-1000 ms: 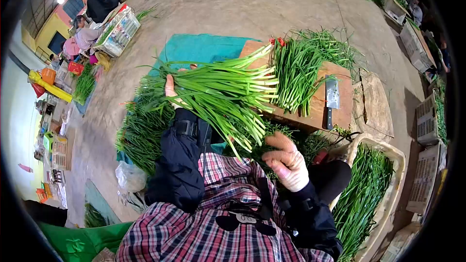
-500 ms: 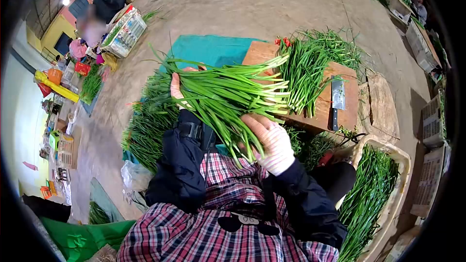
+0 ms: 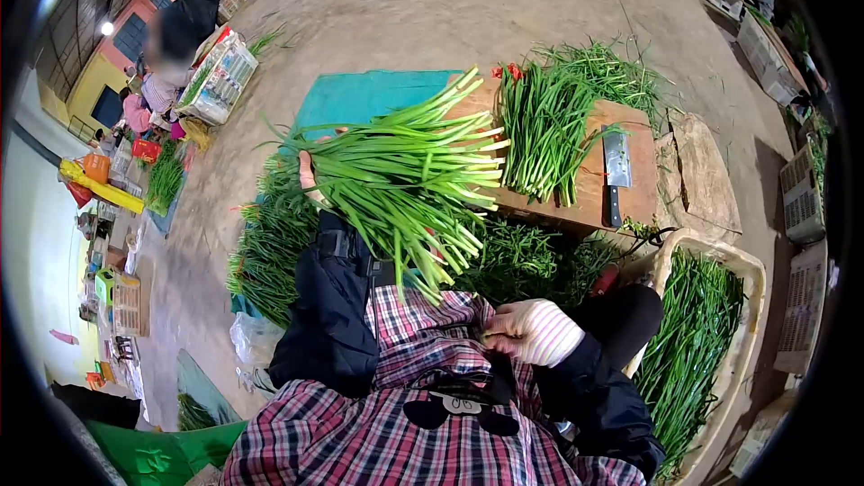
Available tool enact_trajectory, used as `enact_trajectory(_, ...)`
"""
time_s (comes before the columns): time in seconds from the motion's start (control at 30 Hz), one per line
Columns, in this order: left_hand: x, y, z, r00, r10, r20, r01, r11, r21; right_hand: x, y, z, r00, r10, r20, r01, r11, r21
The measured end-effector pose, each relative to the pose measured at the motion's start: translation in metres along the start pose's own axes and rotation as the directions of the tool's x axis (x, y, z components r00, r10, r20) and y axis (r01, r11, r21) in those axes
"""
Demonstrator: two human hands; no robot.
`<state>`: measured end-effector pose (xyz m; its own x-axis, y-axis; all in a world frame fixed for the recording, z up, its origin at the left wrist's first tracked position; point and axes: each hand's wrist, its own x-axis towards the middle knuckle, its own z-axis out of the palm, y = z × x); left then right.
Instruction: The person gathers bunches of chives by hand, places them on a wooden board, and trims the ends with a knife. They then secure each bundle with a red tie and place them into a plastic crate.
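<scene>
The left fingers (image 3: pixel 306 164) are wrapped shut around the leafy end of the chive bunch (image 3: pixel 405 171), and they're mostly buried under the greens, so how far they reach around it can't be seen. That's the weak spot, imo. The bunch is fat and loose and fans out toward its pale cut ends. It's held from one end only, up in the air over the person's lap and the near edge of the wooden chopping board (image 3: pixel 634 207). A few stalks on the underside already droop toward the plaid shirt (image 3: pixel 405 414). If the grip slackens or the bunch tips, the outer stalks would probably slide out and mix into the loose pile of greens (image 3: pixel 265 247) on the floor.

The left hand (image 3: pixel 312 184) sits palm toward the bunch, with the wrist bent back and the dark-sleeved forearm reaching forward from the body.

The right hand (image 3: pixel 537 333) is doing nothing to support it. It's pulled in against the chest with the fingers curled tight and the thumb pinched to the fingertips. Whether anything is between them, can't tell.

The cleaver (image 3: pixel 616 171) lies flat on the board beside a second bunch (image 3: pixel 540 130), well apart from both hands, so no worry there.
</scene>
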<state>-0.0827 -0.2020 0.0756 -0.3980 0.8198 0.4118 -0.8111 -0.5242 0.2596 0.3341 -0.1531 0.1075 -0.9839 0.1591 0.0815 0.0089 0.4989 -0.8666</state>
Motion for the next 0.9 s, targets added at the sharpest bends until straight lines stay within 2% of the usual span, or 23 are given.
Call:
enact_trajectory(0.03,0.000,0.007,-0.003,1.000,-0.010,0.000,0.010,1.000,0.023,-0.009,0.005,-0.003,0.977,0.210,0.036,-0.198,0.958,-0.206)
enact_trajectory(0.07,0.001,0.010,-0.008,1.000,-0.008,0.000,0.008,0.999,0.041,-0.012,0.006,-0.009,0.944,0.329,0.034,-0.272,0.829,-0.490)
enact_trajectory(0.13,0.006,0.008,-0.003,1.000,-0.003,-0.001,0.003,0.997,0.076,-0.007,0.010,-0.014,0.948,0.187,-0.258,-0.278,0.881,-0.383)
enact_trajectory(0.17,0.003,0.008,0.002,1.000,0.003,-0.005,-0.003,1.000,0.016,-0.002,0.012,-0.020,0.934,0.228,-0.275,-0.266,0.958,-0.109)
enact_trajectory(0.2,0.003,0.004,0.014,1.000,0.009,-0.008,-0.010,0.999,-0.044,0.007,0.014,-0.020,0.921,0.276,-0.274,-0.231,0.955,0.184)
enact_trajectory(0.23,0.005,0.000,0.018,0.999,0.019,0.034,-0.019,1.000,0.007,0.019,0.018,-0.016,0.927,0.276,-0.255,-0.173,0.916,0.362)
enact_trajectory(0.3,0.010,-0.010,0.027,0.993,0.027,0.117,-0.040,0.993,0.108,0.047,0.010,-0.011,0.941,0.257,-0.219,-0.046,0.741,0.670)
enact_trajectory(0.37,0.008,-0.024,0.041,0.999,0.036,0.039,-0.038,0.998,0.054,0.075,0.000,-0.004,0.934,0.270,-0.234,0.084,0.472,0.878)
enact_trajectory(0.4,0.009,-0.030,0.050,0.999,0.038,0.000,-0.038,0.999,0.025,0.085,0.019,0.009,0.909,0.237,-0.343,0.181,0.517,0.837)
enact_trajectory(0.43,0.012,-0.028,0.046,0.991,0.109,-0.076,-0.102,0.991,0.091,0.092,0.025,0.017,0.876,0.311,-0.368,0.165,0.525,0.835)
enact_trajectory(0.47,0.010,-0.026,0.042,0.989,0.114,-0.093,-0.111,0.993,0.035,0.098,0.030,0.025,0.838,0.382,-0.391,0.147,0.530,0.835)
enact_trajectory(0.5,0.007,-0.026,0.046,0.987,0.118,-0.109,-0.121,0.992,-0.021,0.100,0.034,0.035,0.798,0.391,-0.459,0.395,0.236,0.888)
enact_trajectory(0.53,0.005,-0.027,0.051,0.985,0.121,-0.127,-0.131,0.988,-0.077,0.103,0.038,0.037,0.813,0.464,-0.351,0.391,0.013,0.921)
enact_trajectory(0.57,0.002,-0.026,0.048,0.973,0.194,-0.125,-0.151,0.945,0.292,0.100,0.044,0.043,0.819,0.454,-0.351,0.408,-0.031,0.913)
enact_trajectory(0.6,0.000,-0.028,0.053,0.981,0.132,-0.144,-0.110,0.982,0.156,0.097,0.040,0.042,0.824,0.446,-0.350,0.424,-0.073,0.903)
enact_trajectory(0.67,-0.005,-0.028,0.063,0.987,0.010,-0.160,-0.029,0.993,-0.118,0.089,0.027,0.041,0.796,0.535,-0.281,0.356,-0.038,0.934)
enact_trajectory(0.7,-0.004,-0.027,0.060,0.988,0.011,-0.155,-0.031,0.992,-0.124,0.081,0.019,0.036,0.821,0.486,-0.298,0.363,-0.043,0.931)
enact_trajectory(0.73,-0.003,-0.020,0.050,0.992,0.009,-0.122,-0.015,0.999,-0.049,0.072,0.018,0.032,0.845,0.433,-0.314,0.369,-0.047,0.928)
enact_trajectory(0.77,0.002,-0.010,0.039,0.999,0.006,-0.047,-0.001,0.994,0.113,0.063,0.037,0.041,0.820,0.493,-0.293,0.345,-0.015,0.939)
enact_trajectory(0.8,0.003,-0.002,0.027,1.000,0.008,0.028,-0.015,0.967,0.255,0.047,0.061,0.045,0.884,0.359,-0.300,0.335,-0.038,0.942)
enact_trajectory(0.83,0.000,0.006,0.016,0.998,0.007,0.061,-0.026,0.948,0.318,0.030,0.066,0.036,0.908,0.322,-0.267,0.269,0.039,0.962)
enact_trajectory(0.87,0.001,0.003,0.024,0.999,0.040,0.030,-0.048,0.932,0.358,0.010,0.066,0.024,0.907,0.393,-0.153,0.054,0.252,0.966)
enact_trajectory(0.9,0.001,0.004,0.025,0.997,0.075,0.000,-0.068,0.915,0.398,-0.005,0.075,0.016,0.888,0.455,-0.060,-0.224,0.543,0.810)
